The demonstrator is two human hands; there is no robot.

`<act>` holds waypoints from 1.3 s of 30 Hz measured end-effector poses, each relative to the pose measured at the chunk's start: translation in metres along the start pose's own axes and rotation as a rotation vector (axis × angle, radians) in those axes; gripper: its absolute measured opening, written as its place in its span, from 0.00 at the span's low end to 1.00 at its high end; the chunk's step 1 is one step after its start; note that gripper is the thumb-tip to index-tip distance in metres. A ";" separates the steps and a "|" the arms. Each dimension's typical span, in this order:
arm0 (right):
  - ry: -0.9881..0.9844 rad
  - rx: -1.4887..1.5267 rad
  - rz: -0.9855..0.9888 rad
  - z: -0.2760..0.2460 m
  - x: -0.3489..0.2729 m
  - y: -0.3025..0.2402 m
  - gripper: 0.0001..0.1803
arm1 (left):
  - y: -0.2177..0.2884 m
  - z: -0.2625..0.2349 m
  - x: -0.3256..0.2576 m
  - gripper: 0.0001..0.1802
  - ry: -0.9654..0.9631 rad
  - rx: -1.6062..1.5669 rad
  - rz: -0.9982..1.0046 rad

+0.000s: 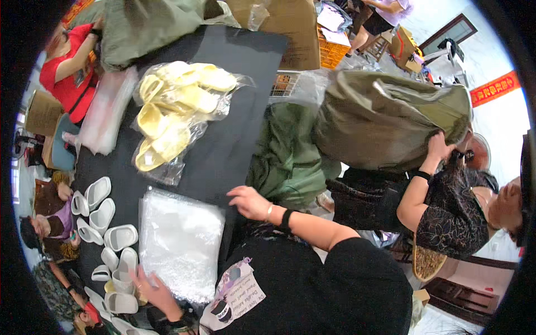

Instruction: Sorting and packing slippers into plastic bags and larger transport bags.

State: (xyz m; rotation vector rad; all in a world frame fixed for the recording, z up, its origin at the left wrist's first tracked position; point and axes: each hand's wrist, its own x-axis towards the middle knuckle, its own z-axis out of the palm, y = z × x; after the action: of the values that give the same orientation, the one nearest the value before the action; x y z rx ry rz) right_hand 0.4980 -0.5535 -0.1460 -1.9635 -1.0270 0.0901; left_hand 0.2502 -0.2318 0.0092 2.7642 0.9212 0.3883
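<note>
Centrally, the black table [234, 111] carries a bag of yellow slippers [176, 109] and a stack of clear plastic bags [181, 243]. Right hand [249, 202]: open, empty, at the table edge. Left hand [153, 290]: fingers spread on the stack's lower-left edge, beside white slippers [106, 223].

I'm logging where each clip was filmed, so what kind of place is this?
Probably a small footwear packing workshop: a black table holds a clear bag of yellow slippers, loose white slippers and a stack of plastic bags, with several people working around it.

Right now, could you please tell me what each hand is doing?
Left hand: open, fingers on the white slippers, gripping nothing.
Right hand: open, empty, over the black table edge.
</note>
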 end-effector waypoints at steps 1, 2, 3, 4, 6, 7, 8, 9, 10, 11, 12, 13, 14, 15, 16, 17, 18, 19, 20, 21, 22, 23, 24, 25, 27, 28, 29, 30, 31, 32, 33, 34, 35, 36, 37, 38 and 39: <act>0.023 -0.020 0.079 -0.013 -0.015 0.022 0.14 | 0.073 -0.009 0.010 0.19 -0.060 0.005 0.158; 0.045 -0.035 0.153 -0.024 -0.027 0.042 0.14 | 0.099 0.004 0.008 0.19 -0.113 -0.119 0.229; 0.055 -0.090 0.227 -0.031 -0.049 0.069 0.13 | 0.126 0.019 0.003 0.19 -0.218 -0.205 0.269; 0.066 -0.148 0.312 -0.033 -0.075 0.100 0.12 | 0.162 0.031 0.004 0.17 -0.304 -0.267 0.371; -0.166 -0.286 0.632 -0.038 -0.132 0.167 0.11 | 0.212 0.068 -0.004 0.14 -0.486 -0.406 0.403; -0.189 -0.322 0.749 -0.043 -0.150 0.178 0.10 | 0.233 0.080 -0.007 0.14 -0.580 -0.445 0.382; -0.219 -0.357 0.865 -0.044 -0.168 0.180 0.09 | 0.247 0.088 -0.009 0.14 -0.677 -0.482 0.354; -0.236 -0.334 0.902 -0.041 -0.190 0.178 0.09 | 0.254 0.098 -0.011 0.14 -0.721 -0.468 0.349; -0.264 -0.320 0.958 -0.037 -0.208 0.178 0.09 | 0.258 0.112 -0.007 0.14 -0.771 -0.472 0.370; -0.291 -0.307 1.011 -0.032 -0.223 0.177 0.09 | 0.260 0.125 -0.004 0.13 -0.819 -0.476 0.390; -0.303 -0.300 1.037 -0.034 -0.246 0.180 0.09 | 0.265 0.140 -0.004 0.13 -0.849 -0.476 0.387; -0.357 -0.239 1.058 -0.032 -0.269 0.178 0.10 | 0.266 0.154 0.000 0.13 -0.871 -0.470 0.410; -0.407 -0.177 1.073 -0.028 -0.287 0.179 0.11 | 0.268 0.168 0.002 0.13 -0.889 -0.463 0.432; -0.606 -0.141 1.260 -0.024 -0.292 0.189 0.18 | 0.272 0.182 0.005 0.13 -0.906 -0.484 0.411; -0.603 -0.127 1.277 -0.018 -0.301 0.188 0.18 | 0.272 0.193 0.005 0.13 -0.924 -0.476 0.419; -0.545 -0.226 1.368 -0.014 -0.311 0.185 0.24 | 0.271 0.203 0.006 0.13 -0.954 -0.486 0.425; -0.482 -0.333 1.450 -0.012 -0.315 0.189 0.29 | 0.272 0.214 0.007 0.13 -0.975 -0.499 0.432; -0.485 -0.331 1.469 -0.009 -0.318 0.195 0.37 | 0.272 0.226 0.007 0.13 -0.995 -0.483 0.445; -0.481 -0.324 1.478 -0.003 -0.321 0.200 0.37 | 0.272 0.236 0.006 0.13 -1.003 -0.479 0.452; -0.445 -0.333 1.436 0.002 -0.323 0.205 0.39 | 0.275 0.244 0.006 0.12 -1.039 -0.464 0.426; -0.411 -0.342 1.396 0.007 -0.328 0.209 0.42 | 0.277 0.254 0.004 0.12 -1.076 -0.449 0.397; -0.414 -0.337 1.407 0.011 -0.336 0.211 0.42 | 0.277 0.263 -0.002 0.12 -1.110 -0.451 0.397; -0.617 -0.069 1.593 0.009 -0.342 0.215 0.43 | 0.277 0.274 -0.007 0.12 -1.138 -0.452 0.396; -0.805 0.205 1.719 0.012 -0.340 0.222 0.44 | 0.278 0.272 -0.005 0.11 -1.121 -0.485 0.401; -0.662 -0.006 1.630 0.025 -0.322 0.210 0.43 | 0.278 0.269 0.004 0.12 -1.107 -0.473 0.417; -0.654 -0.011 1.640 0.021 -0.331 0.208 0.47 | 0.279 0.275 0.000 0.12 -1.128 -0.489 0.409; -0.673 0.056 1.666 0.014 -0.325 0.205 0.44 | 0.276 0.281 -0.001 0.12 -1.143 -0.496 0.385; -0.712 0.091 1.712 0.011 -0.353 0.208 0.46 | 0.277 0.290 -0.008 0.12 -1.147 -0.521 0.385; -0.689 0.119 1.759 0.016 -0.389 0.207 0.46 | 0.276 0.303 -0.014 0.12 -1.191 -0.543 0.386; -0.782 0.038 1.712 0.020 -0.420 0.203 0.45 | 0.277 0.316 -0.017 0.12 -1.219 -0.557 0.382; -0.704 0.094 1.754 0.020 -0.450 0.200 0.54 | 0.283 0.325 -0.019 0.12 -1.256 -0.560 0.333; -0.988 0.192 1.698 0.026 -0.381 0.204 0.45 | 0.258 0.325 -0.006 0.12 -1.180 -0.477 0.358; -0.975 0.086 1.692 0.017 -0.418 0.200 0.46 | 0.265 0.342 -0.013 0.12 -1.193 -0.512 0.333; -0.985 0.088 1.672 0.011 -0.403 0.216 0.46 | 0.260 0.353 -0.013 0.12 -1.189 -0.493 0.297; -1.285 0.184 1.514 -0.006 -0.358 0.237 0.44 | 0.250 0.363 -0.008 0.12 -1.162 -0.463 0.278; -1.571 0.257 1.354 -0.022 -0.328 0.263 0.42 | 0.246 0.381 -0.009 0.12 -1.191 -0.482 0.130; -1.287 0.151 1.392 -0.020 -0.317 0.288 0.38 | 0.246 0.404 -0.017 0.12 -1.230 -0.513 -0.019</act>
State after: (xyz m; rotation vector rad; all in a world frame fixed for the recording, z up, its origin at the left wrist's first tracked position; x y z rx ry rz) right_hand 0.4790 -0.8601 -0.4447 -1.9936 -0.0361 2.2700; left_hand 0.4985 -0.4783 -0.3097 1.9109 0.4006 -0.8713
